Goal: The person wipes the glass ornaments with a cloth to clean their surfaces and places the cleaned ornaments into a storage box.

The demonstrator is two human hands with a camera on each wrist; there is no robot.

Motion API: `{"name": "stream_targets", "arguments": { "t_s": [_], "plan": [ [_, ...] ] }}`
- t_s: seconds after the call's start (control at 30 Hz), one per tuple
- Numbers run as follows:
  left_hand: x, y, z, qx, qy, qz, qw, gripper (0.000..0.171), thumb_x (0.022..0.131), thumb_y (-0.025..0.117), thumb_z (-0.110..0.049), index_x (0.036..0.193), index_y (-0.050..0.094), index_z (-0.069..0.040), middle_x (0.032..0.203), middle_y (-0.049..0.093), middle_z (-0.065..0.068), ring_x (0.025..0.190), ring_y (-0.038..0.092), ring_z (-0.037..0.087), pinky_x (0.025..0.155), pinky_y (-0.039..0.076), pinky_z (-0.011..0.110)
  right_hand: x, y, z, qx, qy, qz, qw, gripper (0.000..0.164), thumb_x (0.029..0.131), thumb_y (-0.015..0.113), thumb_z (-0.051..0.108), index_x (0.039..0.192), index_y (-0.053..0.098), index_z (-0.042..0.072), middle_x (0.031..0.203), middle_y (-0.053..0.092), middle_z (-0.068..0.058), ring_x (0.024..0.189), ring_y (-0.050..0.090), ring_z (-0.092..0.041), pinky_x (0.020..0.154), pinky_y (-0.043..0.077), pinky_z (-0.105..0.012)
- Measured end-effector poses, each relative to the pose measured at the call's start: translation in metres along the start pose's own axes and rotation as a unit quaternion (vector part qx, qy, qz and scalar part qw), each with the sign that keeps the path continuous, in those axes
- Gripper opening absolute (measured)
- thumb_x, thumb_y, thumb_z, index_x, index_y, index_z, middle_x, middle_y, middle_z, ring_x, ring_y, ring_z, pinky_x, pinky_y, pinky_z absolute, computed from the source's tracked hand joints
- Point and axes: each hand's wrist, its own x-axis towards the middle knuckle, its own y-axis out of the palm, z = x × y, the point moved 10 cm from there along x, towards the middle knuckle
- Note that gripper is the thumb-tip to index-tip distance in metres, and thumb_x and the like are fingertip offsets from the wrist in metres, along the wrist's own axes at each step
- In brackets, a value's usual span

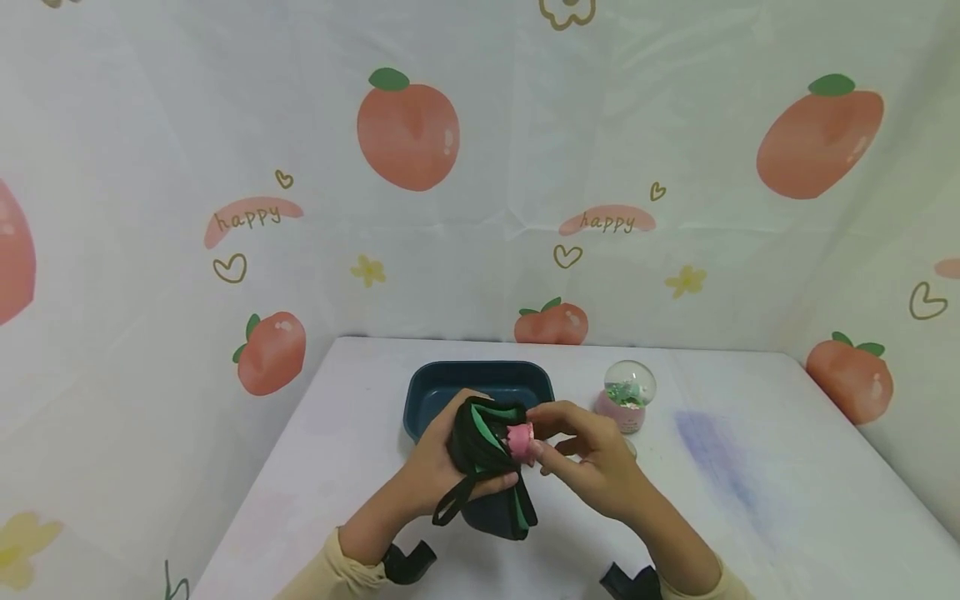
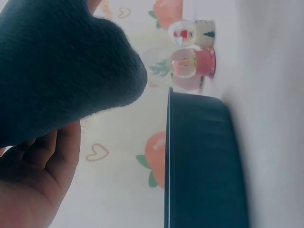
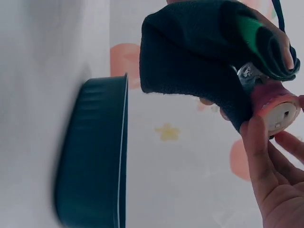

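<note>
Left grip (image 1: 427,468) curls round the dark pouch (image 1: 474,446); right grip (image 1: 594,452) pinches the pink-based snow globe (image 1: 520,442) at the pouch's mouth.

On the backdrop (image 1: 487,167) we read "happy" on two pink strips (image 1: 255,218), both higher than the bench (image 1: 750,400).

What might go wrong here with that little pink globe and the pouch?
The small pink-based globe could slip, since the right hand seems to hold it by its base with the fingertips. The soft pouch in the left hand might fold and catch on it at the opening. The right hand could also bump the larger snow globe beyond it, though the gap is hard to judge.
</note>
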Motion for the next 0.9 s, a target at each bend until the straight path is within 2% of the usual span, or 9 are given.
{"name": "stream_targets", "arguments": {
  "t_s": [0.1, 0.23, 0.3, 0.43, 0.57, 0.67, 0.83, 0.9],
  "plan": [
    [0.000, -0.002, -0.001, -0.001, 0.001, -0.006, 1.0000, 0.071, 0.077, 0.096, -0.017, 0.135, 0.055, -0.020, 0.128, 0.069, 0.000, 0.117, 0.065, 0.020, 0.097, 0.059, 0.040, 0.001, -0.001, 0.005, -0.001, -0.024, -0.002, 1.000, 0.045, 0.085, 0.083, -0.006, 0.126, 0.068, 0.004, 0.114, 0.074, -0.012, 0.101, 0.071, -0.016, 0.070, 0.066, -0.032],
    [0.000, -0.004, -0.001, 0.003, -0.003, -0.012, 0.9999, 0.071, 0.077, 0.095, -0.015, 0.135, 0.054, -0.020, 0.128, 0.069, 0.001, 0.117, 0.067, 0.020, 0.098, 0.060, 0.040, 0.001, -0.002, 0.016, -0.021, -0.097, -0.001, 0.995, 0.067, 0.069, 0.093, -0.010, 0.129, 0.065, -0.001, 0.125, 0.069, -0.017, 0.113, 0.066, -0.018, 0.081, 0.064, -0.027],
    [0.000, -0.006, 0.000, 0.006, -0.010, -0.014, 0.9998, 0.072, 0.077, 0.095, -0.016, 0.135, 0.053, -0.021, 0.128, 0.069, 0.000, 0.116, 0.067, 0.019, 0.099, 0.059, 0.039, 0.000, -0.002, 0.021, -0.034, -0.121, 0.001, 0.992, 0.072, 0.065, 0.093, -0.011, 0.130, 0.065, -0.001, 0.127, 0.067, -0.019, 0.116, 0.065, -0.020, 0.088, 0.062, -0.024],
    [0.000, -0.006, 0.000, 0.003, -0.015, -0.011, 0.9998, 0.071, 0.079, 0.094, -0.016, 0.136, 0.053, -0.021, 0.128, 0.070, 0.001, 0.116, 0.068, 0.019, 0.100, 0.059, 0.039, 0.000, 0.000, 0.025, -0.041, -0.136, 0.005, 0.990, 0.068, 0.066, 0.091, -0.015, 0.128, 0.068, 0.002, 0.127, 0.067, -0.018, 0.112, 0.067, -0.021, 0.093, 0.060, -0.021],
    [-0.001, -0.007, 0.001, 0.004, -0.023, -0.012, 0.9997, 0.070, 0.079, 0.094, -0.017, 0.136, 0.053, -0.020, 0.127, 0.070, 0.001, 0.114, 0.069, 0.019, 0.099, 0.059, 0.039, 0.000, 0.002, 0.025, -0.031, -0.136, 0.008, 0.990, 0.064, 0.068, 0.090, -0.014, 0.126, 0.068, 0.002, 0.122, 0.069, -0.016, 0.107, 0.068, -0.021, 0.084, 0.063, -0.023],
    [-0.002, -0.007, 0.001, 0.004, -0.026, -0.013, 0.9996, 0.069, 0.079, 0.094, -0.018, 0.135, 0.053, -0.021, 0.126, 0.070, 0.000, 0.114, 0.069, 0.018, 0.098, 0.060, 0.038, 0.002, 0.003, 0.019, -0.010, -0.106, 0.018, 0.994, 0.059, 0.074, 0.089, -0.011, 0.127, 0.067, 0.001, 0.116, 0.072, -0.014, 0.100, 0.070, -0.018, 0.076, 0.064, -0.026],
    [-0.002, -0.004, -0.001, 0.003, -0.010, -0.004, 0.9999, 0.069, 0.079, 0.094, -0.017, 0.135, 0.053, -0.019, 0.125, 0.071, 0.002, 0.113, 0.069, 0.019, 0.098, 0.060, 0.040, 0.001, 0.003, 0.002, 0.016, 0.006, 0.025, 1.000, 0.041, 0.089, 0.079, -0.006, 0.126, 0.067, 0.006, 0.107, 0.077, -0.011, 0.091, 0.076, -0.014, 0.072, 0.065, -0.030],
    [-0.001, -0.004, -0.001, 0.004, -0.008, -0.004, 1.0000, 0.069, 0.080, 0.094, -0.016, 0.135, 0.053, -0.019, 0.125, 0.071, 0.002, 0.113, 0.069, 0.019, 0.098, 0.060, 0.040, 0.000, 0.002, -0.003, 0.010, 0.035, 0.021, 0.999, 0.037, 0.092, 0.078, -0.003, 0.126, 0.066, 0.008, 0.104, 0.077, -0.010, 0.090, 0.077, -0.014, 0.071, 0.065, -0.031]
  ]
}}
